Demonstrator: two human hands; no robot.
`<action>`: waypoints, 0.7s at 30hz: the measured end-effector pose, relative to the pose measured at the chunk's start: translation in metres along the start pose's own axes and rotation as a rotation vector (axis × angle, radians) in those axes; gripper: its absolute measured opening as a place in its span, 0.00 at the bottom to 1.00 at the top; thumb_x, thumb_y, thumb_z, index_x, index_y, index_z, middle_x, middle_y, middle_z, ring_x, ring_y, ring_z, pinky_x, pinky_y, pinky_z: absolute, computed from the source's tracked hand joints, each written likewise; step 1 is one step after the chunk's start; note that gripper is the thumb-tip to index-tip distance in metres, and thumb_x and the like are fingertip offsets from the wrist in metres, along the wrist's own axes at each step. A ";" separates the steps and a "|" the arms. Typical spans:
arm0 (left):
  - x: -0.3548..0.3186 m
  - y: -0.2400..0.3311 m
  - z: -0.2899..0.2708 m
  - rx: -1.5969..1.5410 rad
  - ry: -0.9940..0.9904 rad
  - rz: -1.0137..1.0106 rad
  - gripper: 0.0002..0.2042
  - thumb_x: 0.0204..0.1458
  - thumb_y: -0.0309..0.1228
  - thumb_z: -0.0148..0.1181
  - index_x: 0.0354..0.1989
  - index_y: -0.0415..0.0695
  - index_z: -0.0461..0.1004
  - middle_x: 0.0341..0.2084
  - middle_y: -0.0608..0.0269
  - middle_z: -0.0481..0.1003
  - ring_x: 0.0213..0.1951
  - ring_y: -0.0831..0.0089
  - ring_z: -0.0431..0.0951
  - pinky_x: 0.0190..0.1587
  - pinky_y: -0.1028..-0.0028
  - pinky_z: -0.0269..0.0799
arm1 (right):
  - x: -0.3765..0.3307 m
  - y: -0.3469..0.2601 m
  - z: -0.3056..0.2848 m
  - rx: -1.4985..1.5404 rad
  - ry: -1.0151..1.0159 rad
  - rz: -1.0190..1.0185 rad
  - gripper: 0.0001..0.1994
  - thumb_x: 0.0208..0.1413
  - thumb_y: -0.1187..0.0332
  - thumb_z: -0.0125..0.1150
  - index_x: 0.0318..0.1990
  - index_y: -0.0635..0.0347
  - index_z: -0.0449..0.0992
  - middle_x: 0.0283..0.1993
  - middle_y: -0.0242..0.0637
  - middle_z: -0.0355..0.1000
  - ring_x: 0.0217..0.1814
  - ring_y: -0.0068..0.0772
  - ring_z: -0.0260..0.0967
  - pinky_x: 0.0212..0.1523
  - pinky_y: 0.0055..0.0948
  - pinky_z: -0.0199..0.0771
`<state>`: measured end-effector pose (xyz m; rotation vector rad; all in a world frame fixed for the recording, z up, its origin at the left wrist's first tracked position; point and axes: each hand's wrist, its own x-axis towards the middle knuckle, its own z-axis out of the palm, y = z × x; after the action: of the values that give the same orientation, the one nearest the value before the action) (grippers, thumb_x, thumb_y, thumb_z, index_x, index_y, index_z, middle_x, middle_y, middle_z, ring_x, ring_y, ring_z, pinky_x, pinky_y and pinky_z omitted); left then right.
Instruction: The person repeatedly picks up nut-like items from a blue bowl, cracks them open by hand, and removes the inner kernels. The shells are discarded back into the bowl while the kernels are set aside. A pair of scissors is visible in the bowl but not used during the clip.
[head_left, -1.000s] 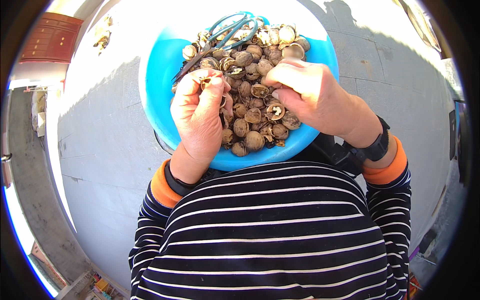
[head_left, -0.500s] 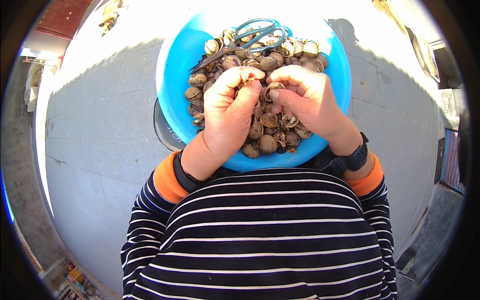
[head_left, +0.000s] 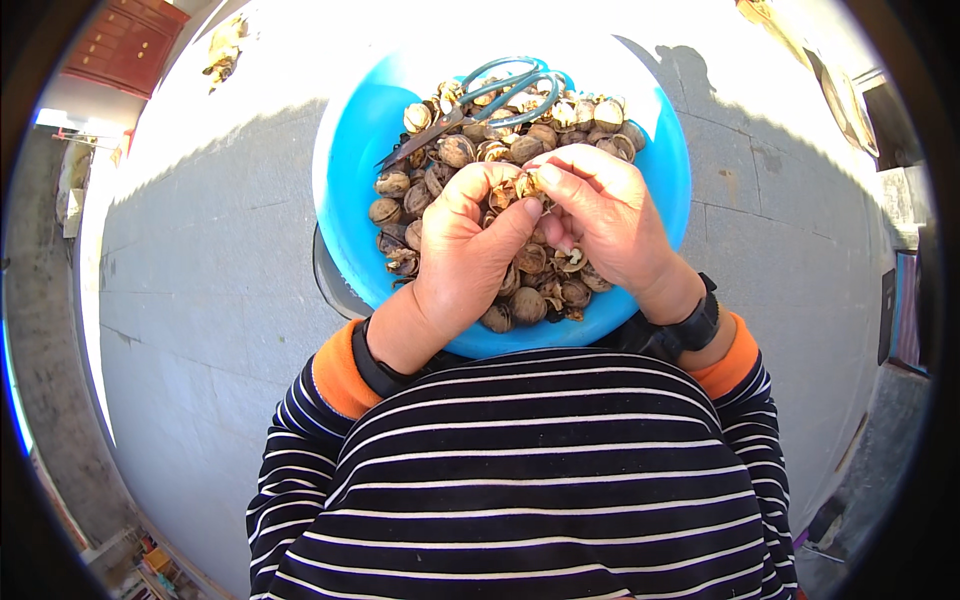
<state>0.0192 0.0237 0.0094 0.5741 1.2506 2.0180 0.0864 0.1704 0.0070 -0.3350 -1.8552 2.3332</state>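
My left hand (head_left: 462, 250) and my right hand (head_left: 612, 218) meet over a blue basin (head_left: 352, 215) of walnuts (head_left: 528, 306). Their fingertips pinch a cracked-open walnut (head_left: 528, 184) with a ragged, brownish broken edge. My left thumb presses it from below, my right thumb and index finger from the other side. The fingers hide much of it. A pale bit of kernel (head_left: 574, 257) shows just under my right fingers. Scissors (head_left: 447, 122) with blue-green loop handles and dark, rusty-looking blades lie on the walnuts at the far side, blades pointing left.
Grey paving (head_left: 210, 270) surrounds the basin, strongly sunlit beyond it. A dark rounded object (head_left: 334, 282) shows beneath the basin's left side. At the far left stand a red cabinet (head_left: 125, 40) and a tan object (head_left: 226, 48) on the ground.
My hands have come together. Half a second ago the left pinched a small fragment and the right held an open shell apart from it; now both touch the walnut. The view has shifted slightly.
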 end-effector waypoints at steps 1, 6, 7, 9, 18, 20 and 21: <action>0.000 0.000 0.000 -0.028 0.008 0.010 0.07 0.59 0.18 0.51 0.45 0.34 0.69 0.30 0.59 0.76 0.32 0.73 0.78 0.39 0.75 0.77 | 0.000 0.001 0.002 0.078 0.021 0.026 0.10 0.64 0.68 0.52 0.41 0.66 0.75 0.25 0.31 0.70 0.21 0.15 0.65 0.21 0.14 0.64; 0.000 -0.009 -0.001 0.139 0.037 0.137 0.13 0.58 0.17 0.51 0.52 0.33 0.68 0.33 0.60 0.76 0.33 0.76 0.77 0.37 0.78 0.76 | 0.001 0.006 0.008 0.248 0.007 0.096 0.10 0.65 0.65 0.51 0.39 0.63 0.73 0.25 0.29 0.67 0.19 0.16 0.61 0.18 0.17 0.59; 0.000 -0.010 -0.003 0.215 0.015 0.107 0.14 0.58 0.17 0.51 0.53 0.34 0.68 0.35 0.59 0.76 0.33 0.77 0.77 0.36 0.79 0.76 | 0.002 0.007 0.009 0.269 0.007 0.122 0.09 0.65 0.65 0.50 0.38 0.62 0.72 0.25 0.29 0.66 0.19 0.17 0.60 0.18 0.17 0.58; -0.001 -0.015 -0.004 0.366 0.041 0.212 0.15 0.58 0.17 0.51 0.54 0.35 0.69 0.38 0.61 0.76 0.35 0.80 0.76 0.38 0.80 0.74 | 0.003 0.010 0.012 0.385 0.043 0.150 0.09 0.64 0.66 0.51 0.38 0.62 0.73 0.23 0.29 0.66 0.18 0.17 0.59 0.17 0.17 0.57; -0.003 -0.015 -0.006 0.145 0.081 0.135 0.14 0.60 0.21 0.50 0.55 0.39 0.69 0.35 0.68 0.76 0.26 0.87 0.70 0.24 0.86 0.64 | 0.008 0.013 0.018 0.420 0.078 0.122 0.09 0.63 0.68 0.50 0.37 0.63 0.73 0.25 0.31 0.67 0.19 0.18 0.62 0.17 0.18 0.58; -0.002 -0.015 -0.008 0.132 0.156 0.131 0.14 0.60 0.22 0.51 0.54 0.39 0.69 0.35 0.68 0.76 0.26 0.86 0.70 0.24 0.86 0.65 | 0.006 0.011 0.016 0.515 0.017 0.097 0.09 0.64 0.67 0.50 0.39 0.65 0.73 0.26 0.31 0.68 0.21 0.17 0.63 0.18 0.17 0.59; -0.002 -0.015 -0.009 0.128 0.200 0.113 0.13 0.60 0.22 0.52 0.54 0.39 0.70 0.35 0.68 0.76 0.26 0.86 0.70 0.24 0.86 0.65 | 0.005 0.011 0.016 0.447 0.012 0.091 0.10 0.64 0.67 0.50 0.39 0.65 0.73 0.26 0.31 0.69 0.21 0.16 0.63 0.19 0.16 0.59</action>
<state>0.0196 0.0212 -0.0084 0.5238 1.5054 2.1420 0.0774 0.1545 -0.0008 -0.3794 -1.2801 2.7050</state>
